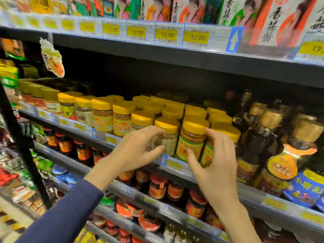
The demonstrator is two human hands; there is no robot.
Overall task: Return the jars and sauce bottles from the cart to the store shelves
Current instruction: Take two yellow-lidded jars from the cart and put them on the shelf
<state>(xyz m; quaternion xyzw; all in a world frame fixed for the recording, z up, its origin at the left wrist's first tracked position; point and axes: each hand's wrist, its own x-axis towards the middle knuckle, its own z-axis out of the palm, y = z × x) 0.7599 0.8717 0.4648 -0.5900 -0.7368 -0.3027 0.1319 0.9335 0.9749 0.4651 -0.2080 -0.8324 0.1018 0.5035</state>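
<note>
Nearest, a dark blue sleeve [70, 213] leads up to the left hand [138, 151], whose curled fingers and thumb pinch the left side of a yellow-lidded clear jar of pale contents [169, 137]. Motion blur softens the contact, but the grip looks closed on it. Just to the right, the right hand [217, 165] holds a yellow-lidded clear jar with a green-and-yellow label [192, 137], with the thumb pressed on the label front and the fingers wrapped round its right flank. Both jars stand upright in the front row, at the grey metal shelf edge with price tags [173, 166], each touching its neighbours. They look rigid and smooth-sided, probably fairly heavy when full and breakable if glass. A grasp round the body below the lid should be surest, since the glossy label may slip and the lid alone could turn. Farther in, more rows of yellow-capped jars [172, 112] fill the shelf, leaving little room to slide anything back. Dark sauce bottles with gold caps [263, 142] stand to the right. The cart is out of view.
</note>
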